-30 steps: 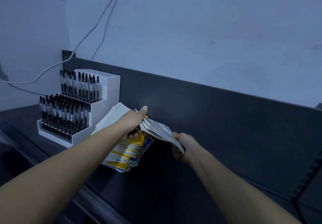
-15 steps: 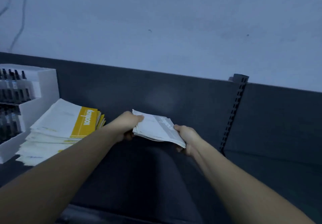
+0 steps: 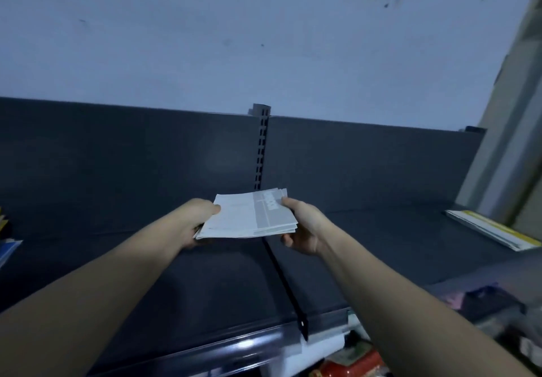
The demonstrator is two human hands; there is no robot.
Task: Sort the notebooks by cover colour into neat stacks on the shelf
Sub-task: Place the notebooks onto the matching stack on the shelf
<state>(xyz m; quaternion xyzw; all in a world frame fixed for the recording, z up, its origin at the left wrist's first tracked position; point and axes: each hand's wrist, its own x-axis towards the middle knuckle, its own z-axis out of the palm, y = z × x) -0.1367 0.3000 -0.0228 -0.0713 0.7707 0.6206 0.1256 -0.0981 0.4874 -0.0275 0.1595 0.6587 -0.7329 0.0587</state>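
Observation: the person's left hand (image 3: 199,219) and right hand (image 3: 305,227) each grip one short end of a bundle of notebooks (image 3: 249,215), thumbs on top and fingers curled beneath. In my judgement this two-sided hold keeps the loose edges squared so the bundle can go down as one neat stack.

Position: the bundle is held level above the dark shelf (image 3: 146,274), near its middle and in front of the slotted upright (image 3: 262,148). It appears clear of the surface, though contact at the underside cannot be confirmed. It sits directly over the thin black divider (image 3: 281,277), which suggests no bay is yet chosen.

Condition of the bundle: several thin books with pale covers and a grey band toward the right end. The edges fan slightly at the far right corner.

Other stock: a yellow-banded stack (image 3: 495,230) lies far right on the shelf, well apart.
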